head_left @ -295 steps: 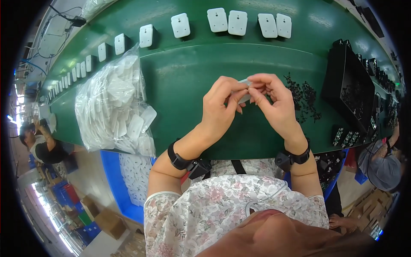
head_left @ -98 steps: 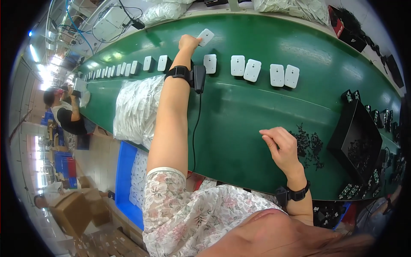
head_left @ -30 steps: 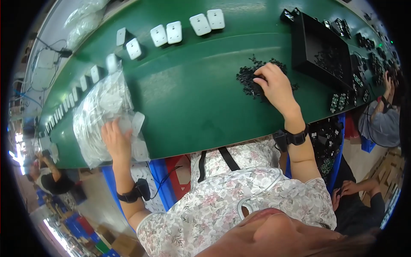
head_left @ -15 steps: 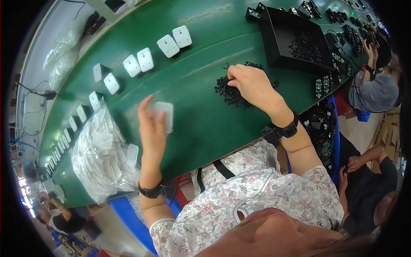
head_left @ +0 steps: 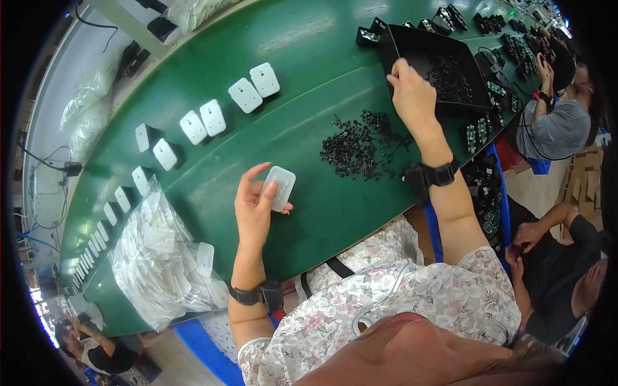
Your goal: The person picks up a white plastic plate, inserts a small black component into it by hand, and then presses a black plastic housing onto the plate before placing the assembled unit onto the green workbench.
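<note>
In my left hand (head_left: 254,206) is a small translucent white plastic cover (head_left: 282,188) with rounded corners and small holes, gripped between thumb and fingers above the green table. My right hand (head_left: 413,96) is at the near left wall of a black open box (head_left: 450,108), its fingers drawn together. What they hold, if anything, is hidden. Small black parts (head_left: 354,148) lie in a loose pile on the table, between my two hands and just below the box. More such parts (head_left: 450,77) rest inside the box.
White plastic covers (head_left: 245,96) stand in a curved row along the table's (head_left: 309,109) far left. A clear bag of white pieces (head_left: 158,251) sits at the left edge. Circuit boards (head_left: 476,135) lie right of the box, and a blue bin (head_left: 505,193) stands below. Co-workers sit at the right.
My right hand has left the black pile and moved up to the box wall. My left hand has shifted right with the white cover, now turned to show its face. The view has tilted slightly.
</note>
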The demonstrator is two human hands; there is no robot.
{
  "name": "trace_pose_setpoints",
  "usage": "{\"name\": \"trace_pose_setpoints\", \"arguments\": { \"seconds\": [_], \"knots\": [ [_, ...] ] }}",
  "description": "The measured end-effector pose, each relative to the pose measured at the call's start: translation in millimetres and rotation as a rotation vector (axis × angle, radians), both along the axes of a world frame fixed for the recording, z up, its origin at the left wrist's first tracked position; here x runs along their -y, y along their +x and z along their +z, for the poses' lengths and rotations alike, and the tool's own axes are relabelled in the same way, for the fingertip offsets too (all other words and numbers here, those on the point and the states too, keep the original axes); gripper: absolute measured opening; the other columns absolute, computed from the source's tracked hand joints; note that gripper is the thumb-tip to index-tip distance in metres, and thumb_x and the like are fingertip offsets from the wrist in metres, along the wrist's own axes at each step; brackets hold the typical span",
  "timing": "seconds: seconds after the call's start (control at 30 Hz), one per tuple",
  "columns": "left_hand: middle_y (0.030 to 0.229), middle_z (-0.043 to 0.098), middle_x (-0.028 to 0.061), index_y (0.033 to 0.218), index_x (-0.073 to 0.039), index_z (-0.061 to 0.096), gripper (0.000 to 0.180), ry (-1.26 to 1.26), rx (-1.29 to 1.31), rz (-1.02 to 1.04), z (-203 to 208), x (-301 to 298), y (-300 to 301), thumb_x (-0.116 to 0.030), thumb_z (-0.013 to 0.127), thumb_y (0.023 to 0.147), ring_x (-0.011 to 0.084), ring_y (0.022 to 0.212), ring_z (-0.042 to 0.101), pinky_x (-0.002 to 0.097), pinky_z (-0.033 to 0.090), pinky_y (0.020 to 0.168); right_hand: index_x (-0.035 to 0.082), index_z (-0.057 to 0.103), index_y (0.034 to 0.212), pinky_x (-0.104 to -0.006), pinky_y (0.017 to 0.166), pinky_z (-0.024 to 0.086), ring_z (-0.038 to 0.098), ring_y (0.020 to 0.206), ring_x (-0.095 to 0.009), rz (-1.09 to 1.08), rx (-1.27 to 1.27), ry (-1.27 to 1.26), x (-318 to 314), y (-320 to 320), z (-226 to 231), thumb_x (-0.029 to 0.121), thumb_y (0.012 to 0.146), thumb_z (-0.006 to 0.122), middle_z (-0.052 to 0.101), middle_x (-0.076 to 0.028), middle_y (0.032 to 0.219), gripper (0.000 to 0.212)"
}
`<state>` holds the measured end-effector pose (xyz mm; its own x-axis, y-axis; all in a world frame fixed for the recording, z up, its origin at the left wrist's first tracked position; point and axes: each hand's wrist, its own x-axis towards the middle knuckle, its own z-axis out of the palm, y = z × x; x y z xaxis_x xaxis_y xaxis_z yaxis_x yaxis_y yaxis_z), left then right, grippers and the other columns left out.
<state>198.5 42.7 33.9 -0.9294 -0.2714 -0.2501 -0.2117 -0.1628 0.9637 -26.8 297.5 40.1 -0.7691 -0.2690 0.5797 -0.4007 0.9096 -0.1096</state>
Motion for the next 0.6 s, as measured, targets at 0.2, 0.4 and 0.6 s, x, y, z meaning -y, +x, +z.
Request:
{"name": "trace_pose_setpoints", "arguments": {
  "seconds": [0.2,0.4,0.6],
  "knots": [
    [0.107,0.061,0.0139,0.130,0.000,0.047,0.038,-0.033,-0.201,0.134,-23,3,-1,-0.003,0.056,0.092,0.0170,0.077,0.064,0.0256,0.053,0.066,0.011,0.048,0.090,-0.0444,0.054,0.045,0.061,0.066,-0.035,0.067,0.097,-0.080,-13,28,1,0.017,0.089,0.058,0.060,-0.008,0.074,0.012],
    [0.112,0.059,0.0144,0.136,-0.002,0.047,0.046,-0.030,-0.101,0.032,0,-1,-2,0.002,0.054,0.091,0.0162,0.079,0.063,0.0250,0.054,0.062,0.011,0.053,0.089,-0.0401,0.064,0.047,0.061,0.082,-0.029,0.130,0.044,-0.064,-22,28,2,0.017,0.084,0.062,0.062,-0.006,0.092,0.012],
    [0.104,0.062,0.0129,0.141,-0.007,0.043,0.049,-0.230,-0.134,-0.032,1,-15,-1,-0.001,0.053,0.093,0.0125,0.070,0.060,0.0217,0.052,0.053,0.004,0.057,0.086,-0.0387,0.072,0.047,0.057,0.081,-0.031,0.576,-0.010,-0.576,18,68,22,0.001,0.080,0.065,0.058,-0.011,0.087,0.011]
  ]
}}
